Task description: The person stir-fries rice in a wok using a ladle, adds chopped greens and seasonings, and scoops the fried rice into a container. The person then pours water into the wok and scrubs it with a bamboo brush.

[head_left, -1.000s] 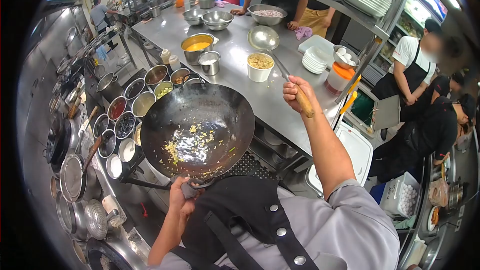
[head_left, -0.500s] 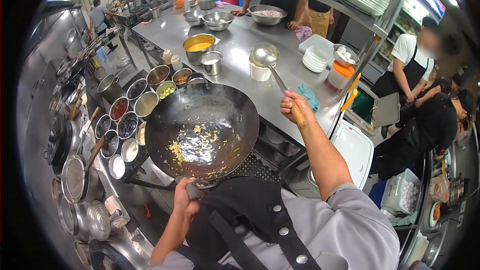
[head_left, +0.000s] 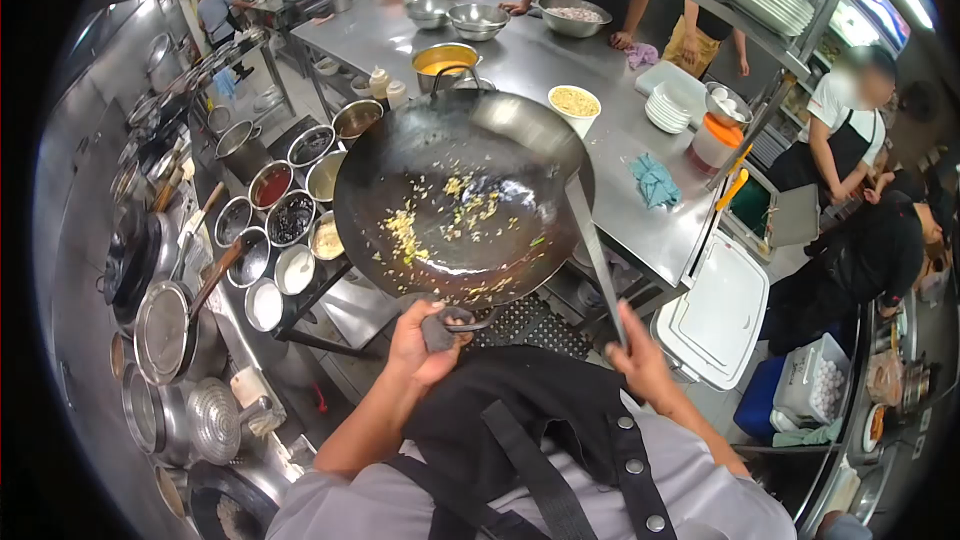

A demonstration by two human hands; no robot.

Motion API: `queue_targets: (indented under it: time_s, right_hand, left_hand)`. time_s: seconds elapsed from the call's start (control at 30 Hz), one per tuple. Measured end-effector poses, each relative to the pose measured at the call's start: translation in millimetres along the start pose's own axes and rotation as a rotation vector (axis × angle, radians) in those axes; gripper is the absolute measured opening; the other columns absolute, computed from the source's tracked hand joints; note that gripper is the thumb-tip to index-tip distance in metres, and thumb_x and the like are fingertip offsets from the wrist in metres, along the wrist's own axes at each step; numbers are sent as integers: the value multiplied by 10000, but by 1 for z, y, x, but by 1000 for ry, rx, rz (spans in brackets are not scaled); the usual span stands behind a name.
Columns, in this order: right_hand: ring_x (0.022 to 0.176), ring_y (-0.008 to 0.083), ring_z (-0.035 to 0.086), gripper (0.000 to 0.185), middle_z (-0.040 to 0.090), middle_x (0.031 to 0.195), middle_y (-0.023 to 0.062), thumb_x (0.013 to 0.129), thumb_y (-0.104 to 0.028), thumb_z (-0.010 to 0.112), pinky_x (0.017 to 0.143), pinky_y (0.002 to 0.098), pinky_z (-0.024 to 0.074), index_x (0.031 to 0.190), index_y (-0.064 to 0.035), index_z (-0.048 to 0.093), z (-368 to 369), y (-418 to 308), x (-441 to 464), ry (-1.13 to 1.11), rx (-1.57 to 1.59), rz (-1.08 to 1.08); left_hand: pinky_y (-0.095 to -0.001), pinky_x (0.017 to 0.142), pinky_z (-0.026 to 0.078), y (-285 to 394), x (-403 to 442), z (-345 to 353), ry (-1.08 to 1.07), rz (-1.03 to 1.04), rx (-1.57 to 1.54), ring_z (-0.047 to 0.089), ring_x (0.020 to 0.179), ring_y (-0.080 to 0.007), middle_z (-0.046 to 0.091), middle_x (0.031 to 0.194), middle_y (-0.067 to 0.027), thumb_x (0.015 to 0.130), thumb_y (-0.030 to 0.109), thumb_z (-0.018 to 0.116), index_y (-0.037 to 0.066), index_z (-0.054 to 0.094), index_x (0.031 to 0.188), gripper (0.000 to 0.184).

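My left hand (head_left: pixel 418 342) is closed around the wok's near handle, with a dark grey cloth (head_left: pixel 437 331) between. The big black wok (head_left: pixel 390 155) tilts, its far rim raised; bits of rice, yellow pieces and green specks (head_left: pixel 405 235) are scattered over its lower inside. My right hand (head_left: pixel 645 352) grips the handle of a metal ladle (head_left: pixel 597 250). The ladle's bowl is smeared by motion over the wok's upper right inside. Just past the wok's right rim stands a white tub (head_left: pixel 576 112) filled with yellowish fried rice.
Several pots of sauces and seasonings (head_left: pixel 270 185) line the wok's left. The steel table (head_left: pixel 620 165) beyond holds a teal cloth (head_left: pixel 653 181), stacked white plates (head_left: pixel 668 107), and bowls. A white lidded bin (head_left: pixel 712 315) stands to the right. Co-workers (head_left: pixel 850 120) are at the right and back.
The ladle has swung from above the white tub down and left over the wok, and my right hand has come lower and nearer. The tub's rice is now uncovered. The view has shifted.
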State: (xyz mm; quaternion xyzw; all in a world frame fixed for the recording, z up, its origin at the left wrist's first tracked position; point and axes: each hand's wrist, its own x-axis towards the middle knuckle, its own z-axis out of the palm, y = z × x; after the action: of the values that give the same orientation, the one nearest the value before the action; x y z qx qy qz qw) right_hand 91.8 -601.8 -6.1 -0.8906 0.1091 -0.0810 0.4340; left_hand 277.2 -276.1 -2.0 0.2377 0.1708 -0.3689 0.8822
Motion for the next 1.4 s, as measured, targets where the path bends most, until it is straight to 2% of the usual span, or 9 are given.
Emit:
queue_targets:
  time_s: [0.1,0.2,0.37,0.47,0.6,0.77,0.9,1.1,1.4]
  right_hand:
    - [786,246,702,752,704,1225,221,904,-117,740,812,353,562,1577,-187,411,17,-1,-18,-43,28,-123]
    - [636,163,629,719,654,780,89,934,-83,678,668,348,559,1588,-196,400,1,-37,8,-4,79,236]
    - [540,103,552,703,568,712,26,980,-86,593,495,282,489,1613,-201,310,-27,-93,122,75,353,280]
    - [561,115,564,710,586,752,49,982,-113,607,524,307,511,1616,-202,301,-33,-97,157,-45,287,187]
    - [875,422,676,773,694,955,201,913,-136,679,805,485,542,1604,-223,341,-56,-23,122,-88,-391,-119]
    - [752,363,685,786,689,893,171,805,-56,750,695,435,557,1525,-251,500,-117,81,117,19,-441,-80]
    - [988,492,673,746,696,1092,284,869,-95,684,869,494,541,1561,-195,421,-149,64,264,179,-276,-152]
    - [869,486,671,745,689,967,293,902,-126,650,782,530,530,1584,-201,360,-142,5,384,71,-207,-86]
    - [871,417,710,733,721,967,224,804,-55,701,806,479,574,1503,-182,519,-135,97,301,175,-445,-184]
  left_hand:
    - [-377,763,546,1,10,13,43,111,116,640,805,-229,655,908,-113,834,149,639,13,612,1032,241]
    - [-384,752,551,9,20,15,-83,181,213,662,849,-260,688,1004,-132,828,62,610,-29,638,1071,262]
    - [-380,719,549,10,55,52,-164,236,313,665,873,-272,688,1023,-145,832,36,594,-44,649,1035,225]
    - [-361,643,569,15,81,99,-160,234,313,680,733,-227,684,876,-104,836,-11,603,-14,649,987,158]
    - [-380,678,550,37,143,126,-185,217,327,662,846,-271,676,996,-147,852,40,625,-35,634,1009,174]
    - [-378,669,545,46,217,149,-187,253,279,660,832,-265,671,970,-125,846,29,619,-18,629,1026,186]
    - [-371,669,541,39,244,201,-177,344,289,651,816,-257,667,962,-116,842,24,602,-7,625,1028,191]
    - [-366,669,556,50,303,230,-160,275,237,660,775,-238,660,884,-90,830,19,629,-1,641,948,120]
    - [-341,668,535,114,383,245,-143,225,234,632,787,-224,628,910,-92,832,26,625,27,587,985,158]
